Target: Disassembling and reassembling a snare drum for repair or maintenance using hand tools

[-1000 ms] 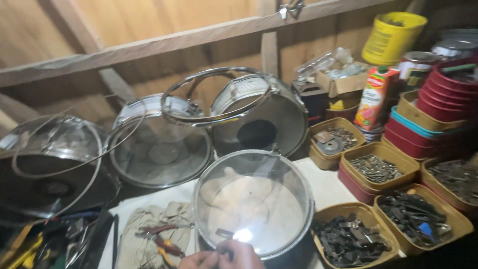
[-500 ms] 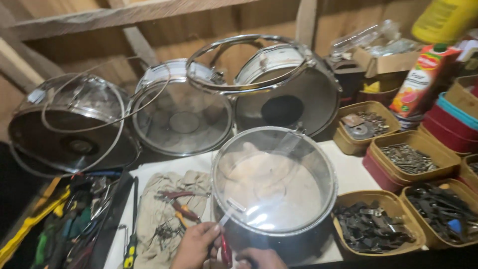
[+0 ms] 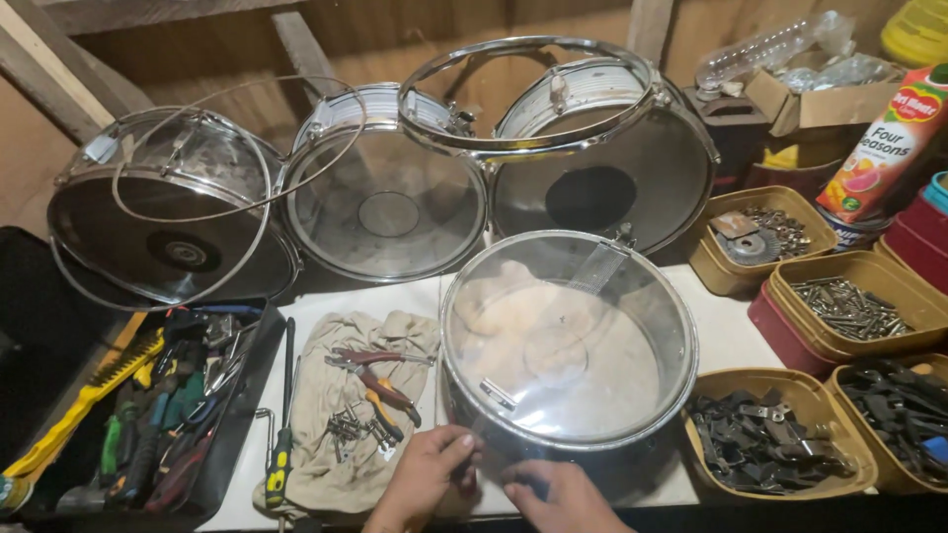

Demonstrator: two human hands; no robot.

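a snare drum point(image 3: 568, 345) with a clear head lies flat on the white bench, its near rim directly above 2 hands at the bottom edge of the frame. the left hand point(image 3: 423, 476) curls its fingers against the drum's near shell, and the right hand point(image 3: 561, 494) presses there too, fingers bent; whether either grips anything cannot be told. pliers point(image 3: 380, 380) rest on a cloth point(image 3: 336, 415) just left of the drum.

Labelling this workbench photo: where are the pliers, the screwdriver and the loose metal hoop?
pliers point(image 3: 380, 380), head view, on the handles over the cloth.
screwdriver point(image 3: 281, 464), head view, on its yellow-black handle.
loose metal hoop point(image 3: 513, 148), head view, on its lower rim.
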